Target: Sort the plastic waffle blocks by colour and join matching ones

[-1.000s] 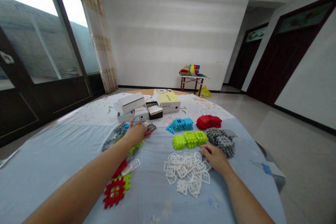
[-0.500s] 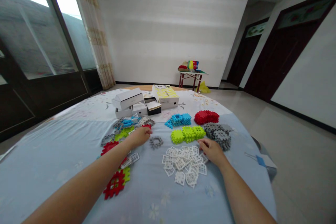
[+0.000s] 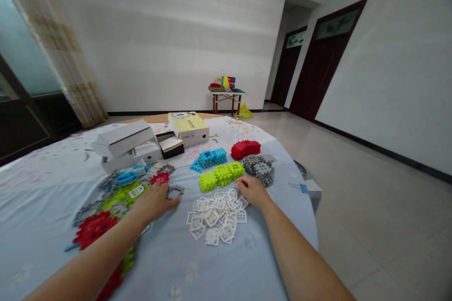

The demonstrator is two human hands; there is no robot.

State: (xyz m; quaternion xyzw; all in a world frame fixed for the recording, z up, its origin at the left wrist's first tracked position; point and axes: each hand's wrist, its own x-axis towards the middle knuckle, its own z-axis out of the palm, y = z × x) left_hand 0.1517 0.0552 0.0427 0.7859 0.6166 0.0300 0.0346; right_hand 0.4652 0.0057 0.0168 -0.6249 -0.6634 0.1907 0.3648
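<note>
My left hand (image 3: pixel 157 203) is over the right edge of the mixed pile, thumb spread away from the other fingers. Just beyond its fingertips is a red notched building piece (image 3: pixel 159 178), and a grey square frame piece (image 3: pixel 175 191) lies right by the thumb. My right hand (image 3: pixel 254 193) has its fingers curled together between the lime green pieces (image 3: pixel 222 175) and the heap of white lattice window pieces (image 3: pixel 219 214). Whether anything is between those fingers is hidden. Beyond that hand is a stack of grey notched pieces (image 3: pixel 263 169).
Blue pieces (image 3: pixel 210 157) and red pieces (image 3: pixel 246 149) form separate stacks farther back. White boxes (image 3: pixel 123 138), a black box (image 3: pixel 170 145) and a yellow-and-white box (image 3: pixel 189 129) stand at the back left. Large red gear-like pieces (image 3: pixel 93 229) lie left of my forearm.
The view has turned to the right. My left hand has drawn back from beside the small red piece toward me, and its thumb has spread. My right hand stays almost in place.
</note>
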